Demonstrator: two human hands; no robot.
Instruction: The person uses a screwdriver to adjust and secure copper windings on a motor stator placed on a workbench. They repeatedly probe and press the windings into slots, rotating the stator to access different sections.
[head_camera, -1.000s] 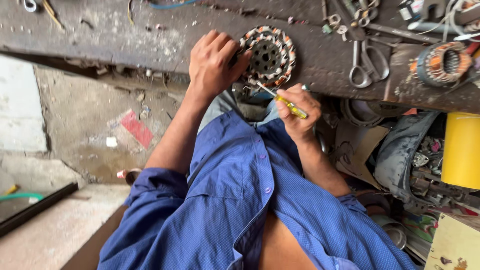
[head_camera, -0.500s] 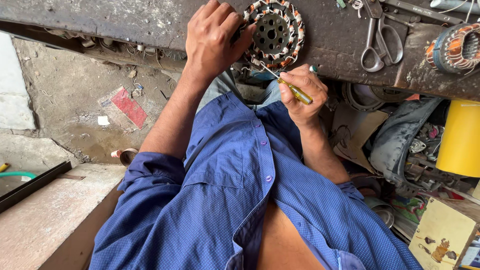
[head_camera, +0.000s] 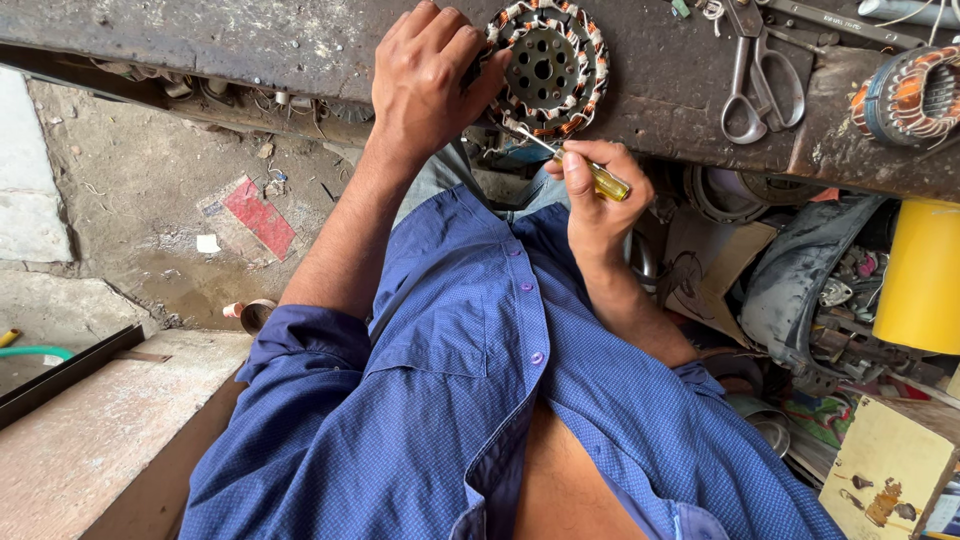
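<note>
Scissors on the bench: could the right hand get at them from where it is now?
Probably yes. The scissors lie in the open on the workbench, just beyond the right hand, with nothing between. But that hand holds a yellow-handled screwdriver, so it is not free.

Left hand flat on stator, steadying it on worktop. Right hand gripping yellow screwdriver, tip touching stator's lower rim at the copper windings. Scissors lying right of stator, well apart. Second stator at worktop's far right. Yellow can below it.
</note>
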